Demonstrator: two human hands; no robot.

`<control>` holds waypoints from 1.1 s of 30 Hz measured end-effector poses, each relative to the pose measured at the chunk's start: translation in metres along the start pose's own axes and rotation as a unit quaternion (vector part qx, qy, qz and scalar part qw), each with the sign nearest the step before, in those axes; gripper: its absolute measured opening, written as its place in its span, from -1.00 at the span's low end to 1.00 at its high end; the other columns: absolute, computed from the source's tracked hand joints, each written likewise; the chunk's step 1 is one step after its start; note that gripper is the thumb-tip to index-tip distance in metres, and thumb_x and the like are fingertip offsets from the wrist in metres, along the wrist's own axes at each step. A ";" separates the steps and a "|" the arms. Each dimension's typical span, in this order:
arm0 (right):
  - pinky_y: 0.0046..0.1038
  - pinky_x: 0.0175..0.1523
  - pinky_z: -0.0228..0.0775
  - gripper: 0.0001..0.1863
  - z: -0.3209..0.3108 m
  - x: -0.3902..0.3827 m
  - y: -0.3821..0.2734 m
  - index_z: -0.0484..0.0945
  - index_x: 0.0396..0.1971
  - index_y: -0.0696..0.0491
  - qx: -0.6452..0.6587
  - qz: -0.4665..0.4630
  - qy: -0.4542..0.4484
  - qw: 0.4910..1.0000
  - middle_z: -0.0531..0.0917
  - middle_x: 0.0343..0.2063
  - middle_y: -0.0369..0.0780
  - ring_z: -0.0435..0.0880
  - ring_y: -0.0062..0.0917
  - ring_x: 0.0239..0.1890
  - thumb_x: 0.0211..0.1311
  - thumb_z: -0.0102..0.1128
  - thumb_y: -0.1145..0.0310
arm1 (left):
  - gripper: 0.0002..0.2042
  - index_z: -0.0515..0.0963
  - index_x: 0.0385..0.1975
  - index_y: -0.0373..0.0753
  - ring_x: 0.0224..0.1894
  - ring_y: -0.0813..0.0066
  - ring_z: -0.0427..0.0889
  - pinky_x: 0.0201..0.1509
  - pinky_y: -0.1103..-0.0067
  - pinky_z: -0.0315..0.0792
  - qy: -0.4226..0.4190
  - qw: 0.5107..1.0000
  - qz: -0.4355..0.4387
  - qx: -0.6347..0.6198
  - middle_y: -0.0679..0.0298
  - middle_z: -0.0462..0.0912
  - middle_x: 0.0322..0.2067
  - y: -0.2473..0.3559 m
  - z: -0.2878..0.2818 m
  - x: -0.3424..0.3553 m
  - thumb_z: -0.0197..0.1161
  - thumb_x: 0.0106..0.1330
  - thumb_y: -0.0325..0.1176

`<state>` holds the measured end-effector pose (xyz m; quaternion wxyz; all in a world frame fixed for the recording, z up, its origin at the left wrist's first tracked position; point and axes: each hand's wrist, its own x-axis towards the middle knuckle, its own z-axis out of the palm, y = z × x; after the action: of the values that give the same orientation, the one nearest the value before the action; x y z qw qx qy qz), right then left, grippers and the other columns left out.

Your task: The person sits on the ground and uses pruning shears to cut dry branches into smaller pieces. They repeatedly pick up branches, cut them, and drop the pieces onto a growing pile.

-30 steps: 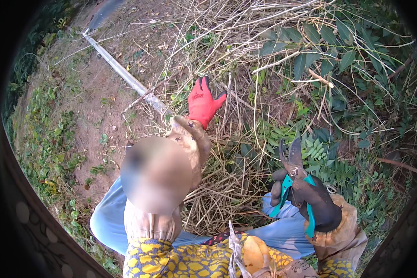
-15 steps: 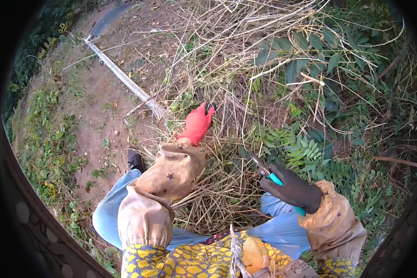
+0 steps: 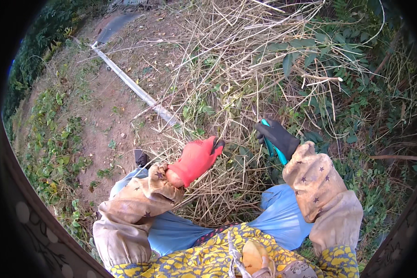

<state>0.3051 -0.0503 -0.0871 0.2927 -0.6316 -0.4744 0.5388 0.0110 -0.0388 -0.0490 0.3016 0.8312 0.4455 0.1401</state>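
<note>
My right hand [image 3: 279, 138], in a dark glove, is closed around pruning shears [image 3: 281, 156] with teal handles. Their blades reach up into the stems and are hard to make out. To the left, my left hand [image 3: 198, 160] wears a red glove with dark fingertips. Its fingers are curled together at the edge of the dry stems [image 3: 231, 99]; what lies in them, if anything, is hidden. A heap of cut dry stalks [image 3: 217, 197] lies between my knees, below both hands.
A long pale pole [image 3: 129, 82] lies on bare soil [image 3: 97, 120] at the left, pointing toward a dark sheet [image 3: 116, 27]. Tangled dry branches [image 3: 259, 41] spread ahead. Green leafy plants [image 3: 356, 171] grow at the right, low weeds [image 3: 51, 143] at the far left.
My left hand has drawn back toward me, its fingers now turned to the right. My right hand has moved forward with the pruning shears, into the stems. The view has shifted slightly.
</note>
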 end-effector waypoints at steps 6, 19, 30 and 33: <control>-0.48 -0.31 0.50 -0.60 0.029 0.020 -0.016 0.46 -0.22 0.15 0.052 -0.043 -0.134 0.989 0.58 -0.44 -0.25 0.62 -0.60 -0.43 0.39 0.10 0.04 | -0.82 0.52 -0.29 -0.15 -0.48 -0.01 0.58 -0.41 0.28 0.41 -0.008 0.999 0.053 -0.003 0.08 0.55 -0.58 0.001 0.010 -0.002 0.13 0.39 -0.18; -0.50 -0.54 0.34 -0.61 0.065 0.002 -0.048 0.50 -0.24 0.12 0.028 0.106 -0.088 0.990 0.46 -0.59 -0.33 0.44 -0.66 -0.64 0.33 0.09 0.04 | -0.80 0.52 -0.22 -0.12 -0.47 0.00 0.60 -0.41 0.20 0.44 -0.017 0.997 0.042 0.064 0.08 0.59 -0.57 -0.039 0.004 -0.035 0.20 0.33 -0.17; -0.46 -0.36 0.40 -0.58 0.070 0.001 -0.022 0.48 -0.24 0.20 -0.086 -0.052 -0.062 0.993 0.55 -0.50 -0.21 0.53 -0.58 -0.49 0.35 0.11 0.06 | -0.74 0.60 -0.17 -0.24 -0.47 0.54 0.63 -0.35 0.57 0.48 -0.123 0.920 -0.181 -0.324 0.24 0.67 -0.50 -0.042 0.001 -0.057 0.29 0.30 -0.20; -0.41 -0.31 0.37 -0.55 0.075 0.018 -0.037 0.47 -0.22 0.20 -0.081 -0.057 -0.079 0.992 0.55 -0.48 -0.20 0.50 -0.56 -0.43 0.34 0.12 0.03 | -0.73 0.60 -0.17 -0.24 -0.48 0.44 0.66 -0.33 0.51 0.50 -0.185 0.940 -0.135 -0.253 0.22 0.67 -0.50 -0.037 0.002 -0.065 0.25 0.32 -0.17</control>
<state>0.2221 -0.0310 -0.0806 0.2323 -0.5811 -0.5732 0.5290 -0.0493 -0.0776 -0.0717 0.5947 0.6711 0.4399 0.0502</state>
